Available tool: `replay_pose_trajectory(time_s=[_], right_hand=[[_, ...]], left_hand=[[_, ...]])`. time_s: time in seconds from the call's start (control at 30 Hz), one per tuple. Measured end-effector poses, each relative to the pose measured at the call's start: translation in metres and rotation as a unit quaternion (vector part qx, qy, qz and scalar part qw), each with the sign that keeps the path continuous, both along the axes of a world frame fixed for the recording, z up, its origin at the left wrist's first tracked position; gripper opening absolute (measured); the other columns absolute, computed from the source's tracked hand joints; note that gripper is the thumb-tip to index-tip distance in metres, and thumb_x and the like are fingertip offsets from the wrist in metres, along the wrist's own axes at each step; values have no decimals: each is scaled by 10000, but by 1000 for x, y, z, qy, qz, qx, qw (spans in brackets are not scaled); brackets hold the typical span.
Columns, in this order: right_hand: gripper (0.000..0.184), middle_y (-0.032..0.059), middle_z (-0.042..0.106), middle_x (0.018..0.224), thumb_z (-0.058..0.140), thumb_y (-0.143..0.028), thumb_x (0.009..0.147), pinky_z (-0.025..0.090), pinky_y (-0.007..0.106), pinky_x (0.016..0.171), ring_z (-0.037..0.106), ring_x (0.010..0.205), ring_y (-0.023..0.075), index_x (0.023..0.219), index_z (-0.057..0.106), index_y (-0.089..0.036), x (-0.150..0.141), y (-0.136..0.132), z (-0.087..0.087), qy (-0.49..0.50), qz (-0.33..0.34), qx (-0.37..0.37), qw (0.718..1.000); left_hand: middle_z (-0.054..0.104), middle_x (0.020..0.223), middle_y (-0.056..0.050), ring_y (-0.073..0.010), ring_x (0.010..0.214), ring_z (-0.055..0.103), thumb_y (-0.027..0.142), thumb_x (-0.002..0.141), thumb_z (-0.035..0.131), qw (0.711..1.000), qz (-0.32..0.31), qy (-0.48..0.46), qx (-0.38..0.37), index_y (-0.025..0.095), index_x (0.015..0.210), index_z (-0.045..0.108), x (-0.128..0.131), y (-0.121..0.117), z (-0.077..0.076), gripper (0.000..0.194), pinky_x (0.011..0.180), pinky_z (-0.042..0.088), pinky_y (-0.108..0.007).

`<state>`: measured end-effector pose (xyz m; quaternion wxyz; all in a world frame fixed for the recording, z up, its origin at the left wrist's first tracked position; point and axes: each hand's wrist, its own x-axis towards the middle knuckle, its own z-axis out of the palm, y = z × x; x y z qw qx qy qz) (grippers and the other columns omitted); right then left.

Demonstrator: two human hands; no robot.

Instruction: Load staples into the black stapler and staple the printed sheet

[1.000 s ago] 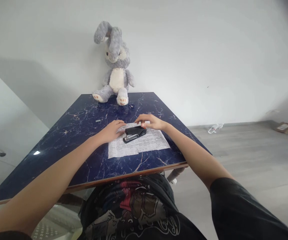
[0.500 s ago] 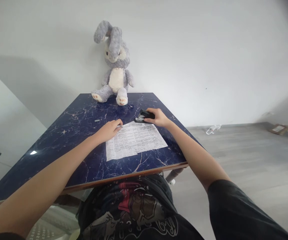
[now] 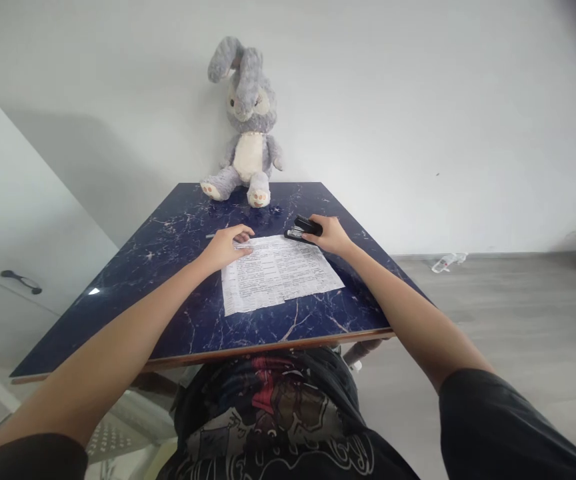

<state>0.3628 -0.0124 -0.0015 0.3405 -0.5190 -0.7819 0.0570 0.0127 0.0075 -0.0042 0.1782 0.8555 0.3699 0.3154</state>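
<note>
Sheets of printed paper (image 3: 281,277) lie slightly creased on the dark blue marbled table (image 3: 168,313). At the paper's upper left corner is my left hand (image 3: 228,247), its thumb and fingers apart over the edge. My right hand (image 3: 331,235) grips a black stapler (image 3: 298,232) from its back end. The stapler's jaws are parted, and its front points left near the paper's top edge. Beyond my left hand a small grey piece (image 3: 211,236) lies on the table, partly hidden by the hand.
A grey plush rabbit (image 3: 251,133) sits at the table's far end against the wall. To the left stands a white cabinet with a dark handle (image 3: 21,281). On the floor at the right lies a clear plastic item (image 3: 448,262).
The camera view has turned a little to the left. My left hand has loosened at the paper's corner, with thumb and fingers spreading. The right hand keeps its grip on the stapler.
</note>
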Motion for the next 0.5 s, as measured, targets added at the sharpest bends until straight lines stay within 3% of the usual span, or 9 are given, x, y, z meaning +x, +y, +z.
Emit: replay_pose_trajectory(time_s=[0.2,0.37,0.5], right_hand=[[276,60,697,826,756,-408,845,363,315,665,593,724,213,987,674,-186,-13,-5,-4,-17,-2,-7,1000],[263,66,695,812,735,-411,849,377,329,649,593,703,218,963,654,-188,-16,-3,-6,50,-80,25,995],[284,81,677,811,715,-433,855,422,366,694,592,734,233,943,647,-173,-14,-3,-7,109,-137,65,982]], left_hand=[[727,1116,-89,-247,1023,683,275,928,684,998,-14,57,31,181,1150,729,-6,9,-6,245,997,537,-439],[644,1413,-138,-286,1332,588,278,1044,502,993,-43,94,62,184,1259,713,-5,8,-9,315,1194,411,-505],[464,1660,-54,-284,1556,389,429,1074,500,982,-121,142,10,299,1487,590,10,-8,-18,442,1288,292,-492]])
